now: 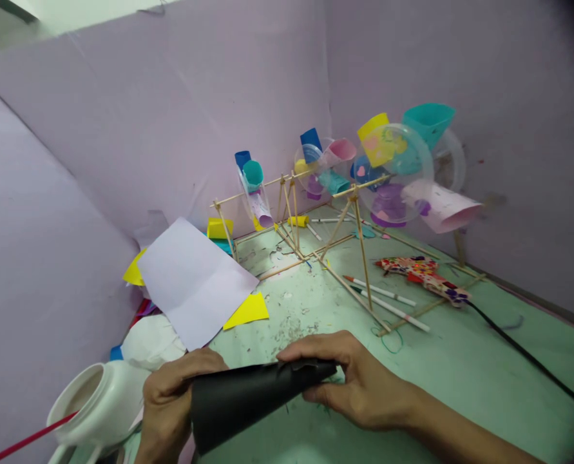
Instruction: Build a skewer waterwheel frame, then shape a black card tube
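Note:
A black paper cone (248, 399) is held between my two hands near the front edge of the view. Its wide end points left, and my left hand (171, 399) wraps around that end, partly hidden behind the paper. At the narrow right end, my right hand (359, 380) pinches the cone between thumb and fingers. Just beyond my left hand lie a white paper sheet (194, 277) and a yellow paper piece (248, 311).
Stick frames (364, 258) carry clear discs with coloured paper cups at the back and right. A patterned glue gun (426, 277) with a black cord and several pencils lie on the pale green table (287, 322). A white jar (107, 399) sits at left.

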Action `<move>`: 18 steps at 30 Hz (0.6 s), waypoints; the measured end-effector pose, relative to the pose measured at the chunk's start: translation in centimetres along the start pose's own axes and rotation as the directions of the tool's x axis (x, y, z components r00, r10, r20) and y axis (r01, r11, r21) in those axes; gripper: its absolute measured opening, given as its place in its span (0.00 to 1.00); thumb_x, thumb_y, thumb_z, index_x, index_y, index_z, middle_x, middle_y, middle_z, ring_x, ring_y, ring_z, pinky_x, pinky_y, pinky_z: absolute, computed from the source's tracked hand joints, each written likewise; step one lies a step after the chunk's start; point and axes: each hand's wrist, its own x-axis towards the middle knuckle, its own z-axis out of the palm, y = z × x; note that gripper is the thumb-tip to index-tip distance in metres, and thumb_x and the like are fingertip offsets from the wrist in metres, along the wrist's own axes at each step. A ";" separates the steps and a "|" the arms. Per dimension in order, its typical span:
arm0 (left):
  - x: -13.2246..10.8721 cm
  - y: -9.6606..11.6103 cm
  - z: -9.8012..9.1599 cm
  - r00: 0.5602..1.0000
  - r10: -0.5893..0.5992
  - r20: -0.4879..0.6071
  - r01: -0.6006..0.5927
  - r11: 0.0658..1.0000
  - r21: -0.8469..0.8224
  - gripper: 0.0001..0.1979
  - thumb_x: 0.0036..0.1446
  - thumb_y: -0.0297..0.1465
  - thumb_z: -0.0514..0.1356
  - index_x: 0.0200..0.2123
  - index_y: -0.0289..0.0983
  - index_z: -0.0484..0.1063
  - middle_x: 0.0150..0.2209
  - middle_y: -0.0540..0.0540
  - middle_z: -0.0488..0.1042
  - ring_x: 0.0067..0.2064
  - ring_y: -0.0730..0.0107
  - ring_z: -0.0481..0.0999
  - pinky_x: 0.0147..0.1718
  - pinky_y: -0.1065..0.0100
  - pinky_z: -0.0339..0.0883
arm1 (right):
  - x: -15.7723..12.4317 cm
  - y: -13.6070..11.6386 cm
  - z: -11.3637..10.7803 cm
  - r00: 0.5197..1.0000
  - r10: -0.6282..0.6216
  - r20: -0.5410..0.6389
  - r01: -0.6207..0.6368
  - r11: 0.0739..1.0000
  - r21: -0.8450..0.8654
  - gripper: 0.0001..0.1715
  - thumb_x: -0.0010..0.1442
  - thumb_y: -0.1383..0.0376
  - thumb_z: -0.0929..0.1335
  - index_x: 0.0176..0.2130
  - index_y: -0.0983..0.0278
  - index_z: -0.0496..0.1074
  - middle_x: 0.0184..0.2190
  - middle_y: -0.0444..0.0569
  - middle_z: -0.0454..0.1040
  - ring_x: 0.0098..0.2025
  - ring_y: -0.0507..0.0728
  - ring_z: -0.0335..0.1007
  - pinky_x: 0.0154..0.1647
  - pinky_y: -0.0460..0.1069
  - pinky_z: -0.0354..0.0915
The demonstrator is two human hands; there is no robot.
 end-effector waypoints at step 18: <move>0.5 -3.4 3.1 0.666 -0.625 -0.407 0.427 0.767 -0.478 0.10 0.24 0.23 0.63 0.19 0.33 0.75 0.20 0.51 0.76 0.24 0.74 0.72 0.28 0.75 0.70 | 0.8 1.7 -0.5 0.909 0.410 -0.080 -0.325 0.814 0.481 0.45 0.37 0.54 0.76 0.52 0.66 0.63 0.51 0.60 0.68 0.51 0.63 0.66 0.52 0.57 0.61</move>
